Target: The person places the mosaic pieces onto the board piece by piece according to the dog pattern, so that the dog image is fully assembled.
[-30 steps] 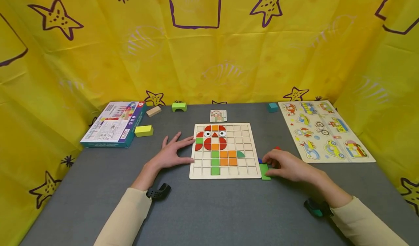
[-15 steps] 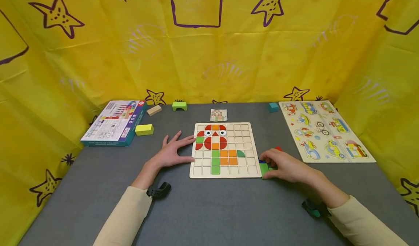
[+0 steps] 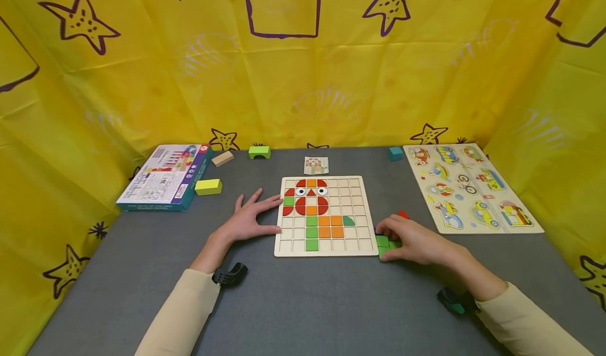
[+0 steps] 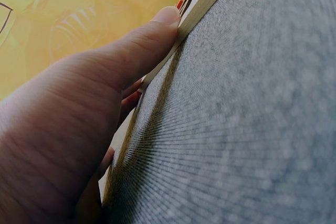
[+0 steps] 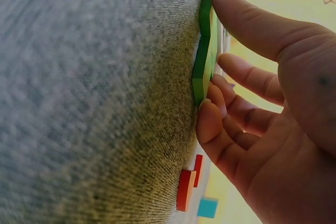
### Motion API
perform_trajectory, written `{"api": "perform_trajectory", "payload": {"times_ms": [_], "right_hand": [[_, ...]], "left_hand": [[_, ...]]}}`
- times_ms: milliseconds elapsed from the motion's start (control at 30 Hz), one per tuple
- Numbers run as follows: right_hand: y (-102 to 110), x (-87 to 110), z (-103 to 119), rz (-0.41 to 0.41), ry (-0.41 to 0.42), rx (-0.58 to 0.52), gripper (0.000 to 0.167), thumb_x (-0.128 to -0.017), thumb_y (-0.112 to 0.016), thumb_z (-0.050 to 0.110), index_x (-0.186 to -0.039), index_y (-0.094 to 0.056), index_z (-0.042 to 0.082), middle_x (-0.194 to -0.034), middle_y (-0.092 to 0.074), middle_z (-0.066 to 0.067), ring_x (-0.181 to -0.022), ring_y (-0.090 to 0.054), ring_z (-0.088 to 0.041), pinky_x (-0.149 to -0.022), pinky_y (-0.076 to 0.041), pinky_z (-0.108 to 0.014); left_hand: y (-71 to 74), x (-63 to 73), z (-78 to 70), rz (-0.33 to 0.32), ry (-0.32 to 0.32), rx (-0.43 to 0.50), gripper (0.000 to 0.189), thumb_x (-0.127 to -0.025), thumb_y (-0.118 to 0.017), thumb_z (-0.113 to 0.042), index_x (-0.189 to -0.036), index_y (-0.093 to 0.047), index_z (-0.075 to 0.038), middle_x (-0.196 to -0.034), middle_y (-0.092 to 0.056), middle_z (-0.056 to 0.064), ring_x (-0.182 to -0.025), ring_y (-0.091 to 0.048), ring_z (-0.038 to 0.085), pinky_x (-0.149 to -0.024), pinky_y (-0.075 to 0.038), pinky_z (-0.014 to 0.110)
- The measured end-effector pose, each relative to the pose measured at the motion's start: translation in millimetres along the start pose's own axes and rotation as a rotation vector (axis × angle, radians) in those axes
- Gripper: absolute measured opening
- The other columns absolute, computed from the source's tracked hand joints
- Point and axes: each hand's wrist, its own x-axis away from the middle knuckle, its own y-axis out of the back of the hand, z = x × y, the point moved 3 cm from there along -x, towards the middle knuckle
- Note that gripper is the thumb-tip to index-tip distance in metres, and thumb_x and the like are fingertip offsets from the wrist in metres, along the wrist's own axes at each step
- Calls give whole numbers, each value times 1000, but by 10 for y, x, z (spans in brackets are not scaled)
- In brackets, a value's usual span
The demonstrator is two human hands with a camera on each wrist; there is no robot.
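Note:
A wooden grid board [image 3: 350, 246] lies mid-table, with red, orange and green tiles set in a bird-like figure with two eyes. My left hand [image 3: 246, 222] spreads along its left edge; in the left wrist view the thumb [image 4: 152, 30] presses against the board's side [image 4: 210, 2]. Just right of the board, several green square tiles [image 3: 382, 242] lie together on the table. Over them bends my right hand [image 3: 416, 240], its thumb at the near tile and its curled fingers at the far end. The right wrist view shows the green tiles [image 5: 198, 72] between thumb and fingers.
Red pieces [image 3: 403, 214] lie beyond my right hand. A small pattern card [image 3: 315, 165] sits behind the board. At left are a game box [image 3: 163, 180] and yellow block [image 3: 208, 187]; at right, a teal block [image 3: 395, 153] and vehicle puzzle board [image 3: 466, 193].
Beside the board, more green tiles now show together under my right hand, whose thumb has shifted slightly left and nearer. The left hand has stayed at the board's edge.

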Motion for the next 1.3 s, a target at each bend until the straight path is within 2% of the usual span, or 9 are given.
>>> {"api": "perform_trajectory", "payload": {"times_ms": [333,567,700,867,1133,1300], "right_hand": [[41,-89,-24,10,-13,31,46,-81,-87,29,-114,-67,4,-102,-56,0,-88,-54,-13,-78,-50,-32],[88,-242,-77,-13,-31,15,42,-79,-89,23,-105,-62,6,-93,-55,0,-83,-52,-16,-75,-48,-34],[109,-287,-116,-31,-20,6,28,-84,-85,15,-102,-64,7,-88,-57,2,-79,-53,-13,-71,-48,-33],[128,-315,-131,-38,7,9,9,-93,-72,5,-100,-67,9,-89,-61,5,-78,-54,-11,-72,-48,-33],[234,-330,-108,-106,5,-29,8,-95,-68,2,-99,-68,9,-91,-64,4,-82,-58,-14,-75,-51,-35],[207,-396,-15,-105,38,-64,8,-95,-68,2,-99,-68,9,-91,-64,4,-82,-58,-14,-74,-51,-34]], "left_hand": [[-8,-1,5,-3,0,0,83,-84,-76,-56,-154,-47,-22,-160,-37,-2,-153,-5,38,-111,13,66],[-3,5,2,-2,-2,-1,83,-85,-76,-57,-154,-47,-22,-160,-37,-2,-152,-5,39,-111,13,66],[1,8,2,-1,-8,3,82,-85,-76,-56,-154,-47,-22,-160,-37,-2,-152,-5,39,-111,13,67],[-1,6,7,2,-7,1,82,-85,-76,-55,-154,-46,-22,-160,-37,-3,-153,-4,38,-111,13,66],[7,12,-11,3,-6,5,82,-85,-76,-54,-154,-46,-21,-161,-37,-2,-153,-4,38,-111,13,66],[3,10,-10,5,-7,3,82,-85,-76,-55,-154,-46,-21,-161,-36,-2,-152,-4,39,-111,14,66]]}}
